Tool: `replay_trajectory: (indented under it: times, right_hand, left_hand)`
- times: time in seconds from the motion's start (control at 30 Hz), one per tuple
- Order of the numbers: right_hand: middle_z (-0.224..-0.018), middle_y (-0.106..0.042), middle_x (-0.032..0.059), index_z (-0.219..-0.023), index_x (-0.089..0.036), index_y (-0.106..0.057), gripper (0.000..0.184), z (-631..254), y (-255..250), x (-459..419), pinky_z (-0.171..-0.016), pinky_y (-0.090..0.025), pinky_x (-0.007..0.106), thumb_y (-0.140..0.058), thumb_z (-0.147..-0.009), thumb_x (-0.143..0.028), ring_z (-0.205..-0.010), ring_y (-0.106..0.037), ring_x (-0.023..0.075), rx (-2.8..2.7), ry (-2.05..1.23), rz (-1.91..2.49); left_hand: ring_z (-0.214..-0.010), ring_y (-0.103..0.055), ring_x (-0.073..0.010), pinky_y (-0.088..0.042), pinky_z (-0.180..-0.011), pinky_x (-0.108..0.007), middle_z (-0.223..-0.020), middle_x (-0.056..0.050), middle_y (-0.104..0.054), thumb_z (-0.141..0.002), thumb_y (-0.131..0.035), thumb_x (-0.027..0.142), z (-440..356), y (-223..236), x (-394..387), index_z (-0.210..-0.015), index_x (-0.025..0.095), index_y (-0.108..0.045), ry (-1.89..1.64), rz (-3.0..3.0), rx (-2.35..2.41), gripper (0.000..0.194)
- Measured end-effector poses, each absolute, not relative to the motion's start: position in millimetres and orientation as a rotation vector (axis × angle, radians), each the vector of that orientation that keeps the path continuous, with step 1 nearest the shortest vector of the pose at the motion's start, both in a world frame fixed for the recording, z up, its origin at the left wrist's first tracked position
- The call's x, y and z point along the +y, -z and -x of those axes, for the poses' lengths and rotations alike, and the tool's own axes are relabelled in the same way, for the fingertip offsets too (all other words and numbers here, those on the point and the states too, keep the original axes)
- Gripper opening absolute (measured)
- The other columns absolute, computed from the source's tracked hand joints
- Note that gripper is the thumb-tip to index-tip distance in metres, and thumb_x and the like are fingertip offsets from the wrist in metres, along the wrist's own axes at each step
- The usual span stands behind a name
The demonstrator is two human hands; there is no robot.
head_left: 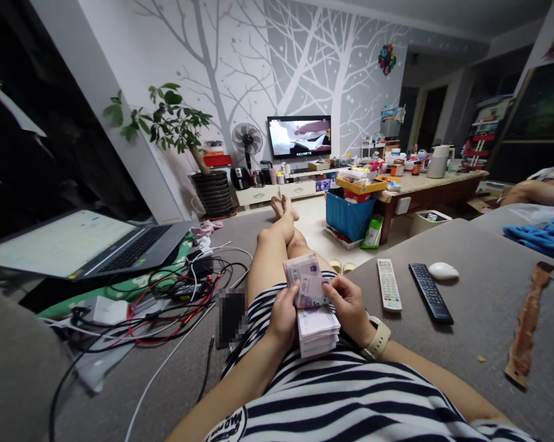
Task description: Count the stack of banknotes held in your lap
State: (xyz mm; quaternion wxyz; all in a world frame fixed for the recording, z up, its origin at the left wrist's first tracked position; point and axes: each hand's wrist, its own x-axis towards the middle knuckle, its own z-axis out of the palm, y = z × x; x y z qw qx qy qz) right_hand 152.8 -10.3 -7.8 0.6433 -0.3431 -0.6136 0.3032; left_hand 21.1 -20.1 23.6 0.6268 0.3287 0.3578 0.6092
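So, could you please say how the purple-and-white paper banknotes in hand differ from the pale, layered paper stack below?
The left hand and right hand hold the banknotes; the paper stack lies over the striped fabric. The banknotes show broad printed faces; the paper stack shows mostly layered edges. Both show purple print.

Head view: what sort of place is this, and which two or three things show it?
Probably a home living room: there is a television, a grey sofa and a potted plant.
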Motion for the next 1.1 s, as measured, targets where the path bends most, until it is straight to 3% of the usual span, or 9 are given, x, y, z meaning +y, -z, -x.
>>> replay_trajectory:
  times: [0.2,0.53,0.83,1.1]
  right_hand:
    - [-0.058,-0.043,-0.0042,-0.063,-0.019,-0.049,0.029,-153.3,6.6,-12.6,-0.055,-0.031,0.024,-0.056,-0.087,-0.032,-0.056,-0.037,0.0109,-1.432,-0.699,0.746]
    - [-0.058,-0.044,-0.004,-0.063,-0.019,-0.05,0.028,-153.5,8.2,-11.6,-0.056,-0.032,0.025,-0.056,-0.087,-0.033,-0.057,-0.039,0.0112,-1.446,-0.689,0.752]
    - [-0.059,-0.043,-0.0037,-0.064,-0.018,-0.05,0.029,-152.6,11.2,-11.0,-0.056,-0.031,0.025,-0.056,-0.088,-0.035,-0.057,-0.038,0.0112,-1.441,-0.724,0.758]
    - [-0.059,-0.042,-0.004,-0.063,-0.018,-0.049,0.03,-152.6,11.3,-11.6,-0.055,-0.03,0.025,-0.056,-0.088,-0.034,-0.056,-0.037,0.0107,-1.455,-0.707,0.778]
  left_hand:
    - [-0.064,-0.064,-0.0187,-0.05,-0.066,-0.03,-0.066,-0.004,-0.07,-0.062,-0.067,0.032,-19.3,-23.7,-17.6,-0.072,0.013,-0.065,-1.405,-0.761,0.908,0.022]
    - [-0.057,-0.061,-0.0161,-0.048,-0.06,-0.028,-0.061,-0.003,-0.068,-0.051,-0.071,0.034,-20.5,-28.5,-17.0,-0.067,0.013,-0.064,-1.419,-0.721,0.916,0.027]
    - [-0.071,-0.066,-0.0231,-0.049,-0.068,-0.033,-0.068,-0.006,-0.07,-0.063,-0.065,0.036,-18.5,-23.3,-18.8,-0.07,0.015,-0.065,-1.38,-0.79,0.924,0.022]
    - [-0.067,-0.062,-0.0224,-0.047,-0.066,-0.034,-0.065,-0.004,-0.068,-0.066,-0.064,0.032,-18.1,-19.0,-14.9,-0.065,0.018,-0.064,-1.403,-0.773,0.959,0.013]
